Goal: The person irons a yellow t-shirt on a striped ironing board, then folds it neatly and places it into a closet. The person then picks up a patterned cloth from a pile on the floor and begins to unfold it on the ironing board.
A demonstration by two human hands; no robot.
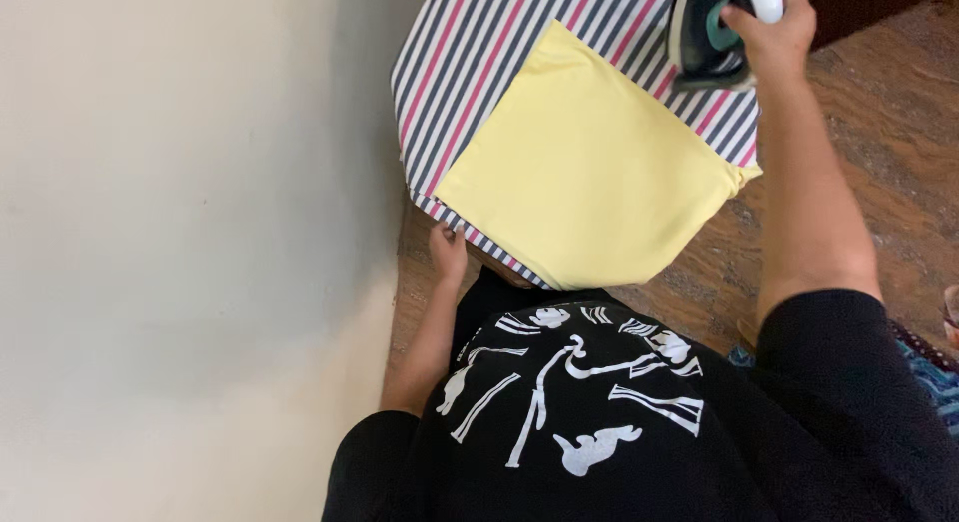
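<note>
So right hand (769, 32) has a closed grip on the iron (711, 37) at 1 o'clock, left hand (448, 250) pinching the striped board (470, 62) edge at 8, yellow cloth (584, 167) flat between — I'd keep it taut, glide slow.

Cut off and covered parts at the ironing board

The iron (711, 37) runs past the top edge, its front out of sight, and the right hand (769, 32) wraps the handle; the ironing board (470, 62) is cut at the top and partly covered by the yellow cloth (579, 167); the left hand (448, 250) has its fingertips tucked under the board's edge; the board's legs are unseen
</note>
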